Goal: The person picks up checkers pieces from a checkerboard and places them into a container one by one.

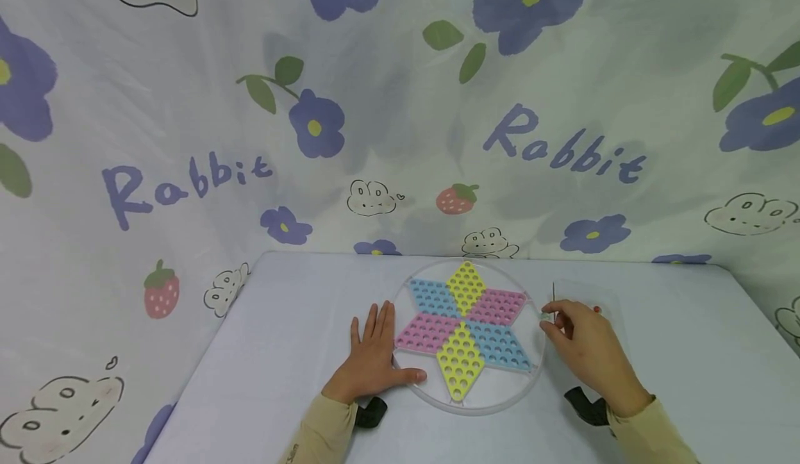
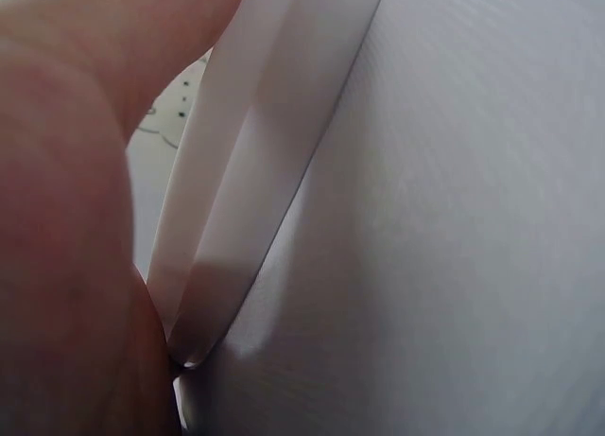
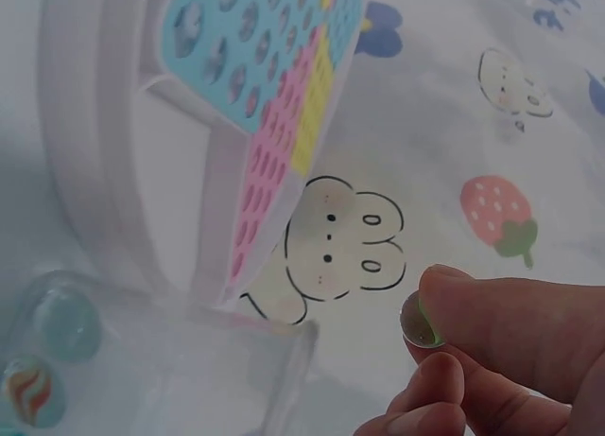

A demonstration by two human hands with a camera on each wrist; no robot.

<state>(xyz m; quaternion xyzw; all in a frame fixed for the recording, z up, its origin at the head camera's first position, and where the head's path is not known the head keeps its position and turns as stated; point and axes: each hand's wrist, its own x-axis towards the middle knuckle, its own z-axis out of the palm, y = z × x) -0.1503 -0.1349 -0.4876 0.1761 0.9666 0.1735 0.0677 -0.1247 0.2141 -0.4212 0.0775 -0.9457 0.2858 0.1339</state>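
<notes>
A round white Chinese checkers board [image 1: 462,353] lies on the table, its star of yellow, pink and blue points full of round holes. My left hand [image 1: 373,361] rests at the board's left rim with fingers straight and spread, the thumb lying over the near-left edge. In the left wrist view, the white rim [image 2: 255,171] passes close by the palm. Just right of the board, my right hand [image 1: 589,344] pinches a clear glass marble [image 3: 422,320] with a green tint between thumb and fingertips, held up off the table.
A clear plastic box [image 3: 284,370] stands right of the board, with a pale marble [image 3: 66,324] and an orange-striped marble [image 3: 34,392] in it. Black wrist mounts [image 1: 586,406] sit under both wrists. A white table [image 1: 281,353] meets a cloth backdrop [image 1: 400,123] printed with flowers and rabbits.
</notes>
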